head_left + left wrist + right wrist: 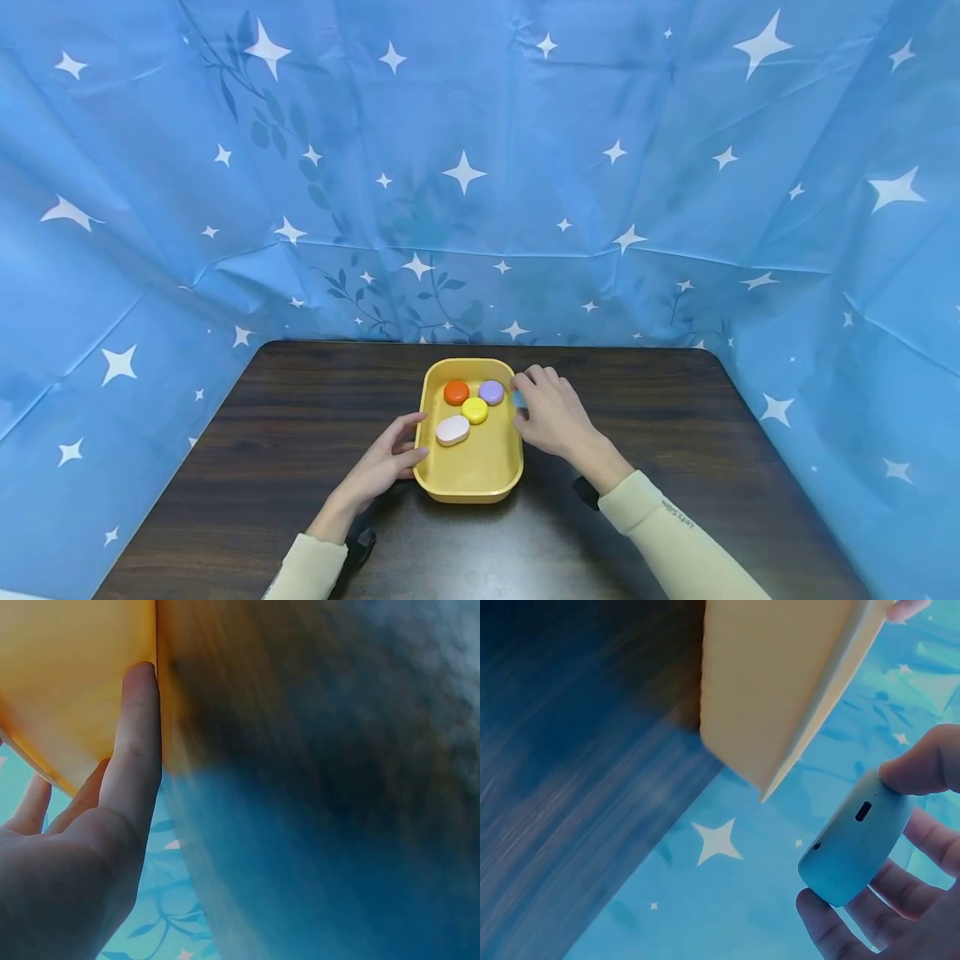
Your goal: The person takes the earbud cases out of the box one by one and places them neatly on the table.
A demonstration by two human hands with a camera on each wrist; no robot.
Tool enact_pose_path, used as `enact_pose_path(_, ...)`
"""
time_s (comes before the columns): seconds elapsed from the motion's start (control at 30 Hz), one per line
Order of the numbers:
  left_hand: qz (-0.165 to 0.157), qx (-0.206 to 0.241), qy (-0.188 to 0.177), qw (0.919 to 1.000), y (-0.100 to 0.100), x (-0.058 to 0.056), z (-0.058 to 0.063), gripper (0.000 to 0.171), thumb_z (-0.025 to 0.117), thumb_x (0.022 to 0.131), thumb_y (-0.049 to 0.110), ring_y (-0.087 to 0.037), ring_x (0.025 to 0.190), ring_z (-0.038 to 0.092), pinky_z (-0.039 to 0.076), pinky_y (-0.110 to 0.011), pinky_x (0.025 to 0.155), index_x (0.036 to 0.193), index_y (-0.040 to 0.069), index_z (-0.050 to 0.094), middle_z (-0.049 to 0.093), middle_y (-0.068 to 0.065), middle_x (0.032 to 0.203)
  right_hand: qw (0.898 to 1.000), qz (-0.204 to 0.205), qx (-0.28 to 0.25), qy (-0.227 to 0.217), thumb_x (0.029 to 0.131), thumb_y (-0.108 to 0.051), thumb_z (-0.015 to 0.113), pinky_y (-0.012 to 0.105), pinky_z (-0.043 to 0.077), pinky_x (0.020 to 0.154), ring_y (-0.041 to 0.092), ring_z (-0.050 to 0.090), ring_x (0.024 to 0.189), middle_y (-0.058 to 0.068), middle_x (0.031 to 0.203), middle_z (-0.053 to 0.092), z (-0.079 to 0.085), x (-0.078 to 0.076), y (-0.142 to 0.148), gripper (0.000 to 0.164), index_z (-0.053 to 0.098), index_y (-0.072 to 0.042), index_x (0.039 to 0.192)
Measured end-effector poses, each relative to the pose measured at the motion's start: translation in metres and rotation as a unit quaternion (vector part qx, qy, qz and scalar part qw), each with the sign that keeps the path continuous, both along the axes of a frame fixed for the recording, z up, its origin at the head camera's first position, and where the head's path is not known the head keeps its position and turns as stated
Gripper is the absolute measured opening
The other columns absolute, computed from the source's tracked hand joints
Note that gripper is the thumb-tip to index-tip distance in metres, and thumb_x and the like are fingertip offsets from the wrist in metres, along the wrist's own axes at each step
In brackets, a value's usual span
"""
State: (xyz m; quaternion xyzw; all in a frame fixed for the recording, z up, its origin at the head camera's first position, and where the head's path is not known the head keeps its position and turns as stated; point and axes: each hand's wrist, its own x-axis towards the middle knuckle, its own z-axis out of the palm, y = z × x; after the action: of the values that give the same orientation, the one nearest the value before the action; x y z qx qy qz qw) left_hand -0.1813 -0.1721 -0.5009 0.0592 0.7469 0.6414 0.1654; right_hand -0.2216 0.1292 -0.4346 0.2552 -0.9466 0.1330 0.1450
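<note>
My right hand (553,414) pinches a light-blue earphone charging case (855,844) between thumb and fingers. A small dark port shows on the face toward the right wrist camera. In the head view the hand covers most of this case, held right at the right rim of a yellow tray (480,483). Against the tray's left side, my left hand (382,458) rests with fairly straight fingers (131,750) along the wall. Inside the tray lie an orange-red round case (456,392), a purple one (491,392), a yellow one (475,410) and a pale pink oval one (452,430).
The tray stands on a dark wood-grain table (300,417), nearer its far edge. A blue cloth (480,208) with white stars hangs behind and along both sides. Black straps (587,492) circle both wrists.
</note>
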Motion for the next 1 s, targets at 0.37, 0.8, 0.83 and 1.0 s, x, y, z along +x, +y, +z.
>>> enact_pose_path(0.37,-0.011,0.002,0.003,0.9999,-0.002,0.000,-0.003,0.061,0.062,0.102,0.013,-0.037,0.130,0.054,0.056,-0.044,0.094,0.156,0.014,0.035,0.032,-0.018,0.157,1.000,-0.010,0.003,0.004,0.081,-0.012,0.076,0.042,0.048,0.079,0.027,0.051,0.096,0.007,0.107,0.058,-0.007,-0.008,0.015,0.033,0.064,-0.010,0.113)
enact_pose_path(0.8,-0.009,0.004,-0.004,0.9999,-0.002,0.000,0.000,0.060,0.062,0.102,0.013,-0.037,0.128,0.054,0.056,-0.045,0.094,0.156,0.014,0.035,0.033,-0.018,0.157,0.999,-0.033,0.025,-0.007,0.083,-0.014,0.074,0.043,0.048,0.077,0.027,0.050,0.094,0.008,0.106,0.058,-0.022,-0.028,0.025,0.034,0.064,-0.010,0.115)
enact_pose_path(0.83,-0.009,0.004,-0.004,0.9999,-0.002,0.000,-0.001,0.060,0.062,0.102,0.013,-0.037,0.128,0.054,0.056,-0.045,0.094,0.156,0.014,0.035,0.032,-0.018,0.157,0.999,-0.034,0.025,-0.009,0.083,-0.014,0.075,0.043,0.048,0.077,0.028,0.050,0.094,0.008,0.106,0.058,-0.023,-0.029,0.025,0.034,0.064,-0.010,0.115)
enact_pose_path(1.0,-0.013,-0.002,0.001,0.9999,-0.002,0.002,-0.002,0.060,0.061,0.103,0.013,-0.037,0.127,0.055,0.057,-0.045,0.093,0.156,0.014,0.034,0.032,-0.018,0.158,0.999,-0.041,0.022,-0.024,0.083,-0.013,0.074,0.044,0.048,0.078,0.028,0.050,0.094,0.009,0.105,0.057,-0.028,-0.034,0.027,0.033,0.064,-0.009,0.115)
